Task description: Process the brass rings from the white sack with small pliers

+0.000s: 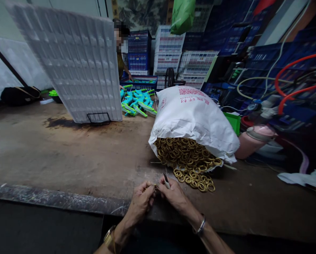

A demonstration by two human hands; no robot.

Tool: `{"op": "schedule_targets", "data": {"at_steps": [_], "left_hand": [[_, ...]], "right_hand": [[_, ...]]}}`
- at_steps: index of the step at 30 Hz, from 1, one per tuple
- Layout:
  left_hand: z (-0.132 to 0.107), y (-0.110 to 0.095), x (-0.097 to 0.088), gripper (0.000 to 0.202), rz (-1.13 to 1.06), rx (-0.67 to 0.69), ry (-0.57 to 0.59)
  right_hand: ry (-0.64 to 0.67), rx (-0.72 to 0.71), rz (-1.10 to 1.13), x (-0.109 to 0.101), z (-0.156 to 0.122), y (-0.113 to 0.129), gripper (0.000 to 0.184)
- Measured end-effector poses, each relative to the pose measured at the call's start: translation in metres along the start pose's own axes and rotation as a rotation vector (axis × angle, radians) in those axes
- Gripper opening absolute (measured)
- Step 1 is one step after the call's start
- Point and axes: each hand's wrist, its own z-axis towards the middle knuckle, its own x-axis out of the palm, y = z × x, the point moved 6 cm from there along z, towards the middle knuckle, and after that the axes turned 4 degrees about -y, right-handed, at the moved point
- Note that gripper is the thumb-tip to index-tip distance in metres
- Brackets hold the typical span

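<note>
My left hand [141, 199] and my right hand [174, 193] meet at the near edge of the workbench, fingers pinched together. Between them a small brass ring [155, 185] is just visible, held by the left fingers. The right hand grips a thin dark metal tool [166, 180] that points up and away. Just beyond the hands a heap of brass rings [188, 158] spills from the open mouth of a white sack [193, 118] lying on its side.
A worn brown workbench [68, 155] with a metal front edge. A white moulded tray [70, 63] stands propped at the back left. Turquoise plastic parts [137, 102] lie behind. Another person [122, 49] stands by stacked crates [168, 53]. Hoses and a pink flask [255, 139] crowd the right.
</note>
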Motion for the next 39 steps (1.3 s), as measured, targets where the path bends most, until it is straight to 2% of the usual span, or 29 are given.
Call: {"op": "schedule_targets", "data": {"at_steps": [6, 13, 18, 26, 28, 31, 33, 35, 39], "left_hand": [[-0.002, 0.000, 0.003, 0.030, -0.016, -0.047, 0.047], [-0.003, -0.004, 0.003, 0.033, 0.041, -0.022, 0.013], [-0.003, 0.001, 0.006, 0.034, -0.025, -0.042, 0.103], [-0.005, 0.001, 0.007, 0.031, -0.104, -0.044, 0.088], [-0.004, 0.001, 0.006, 0.031, -0.117, -0.028, 0.067], [-0.003, 0.001, 0.004, 0.030, -0.101, 0.006, 0.034], [-0.003, -0.001, 0.003, 0.029, -0.070, 0.030, 0.021], [-0.004, -0.004, 0.004, 0.028, -0.043, 0.048, 0.004], [-0.006, -0.009, 0.004, 0.027, 0.000, 0.067, -0.041]], "right_hand": [[-0.033, -0.058, -0.051, -0.005, 0.002, 0.006, 0.020], [0.022, -0.070, -0.048, -0.003, -0.001, 0.011, 0.016], [0.045, -0.049, -0.006, -0.002, -0.001, 0.008, 0.018], [0.012, -0.025, 0.030, -0.001, 0.000, 0.000, 0.017], [-0.026, -0.049, -0.053, -0.003, -0.001, 0.000, 0.018], [-0.061, -0.146, -0.311, -0.004, -0.007, 0.003, 0.018], [-0.032, -0.208, -0.503, 0.000, -0.012, 0.003, 0.016], [0.007, -0.245, -0.638, 0.005, -0.016, 0.002, 0.023], [0.033, -0.251, -0.769, 0.008, -0.019, -0.002, 0.029]]}}
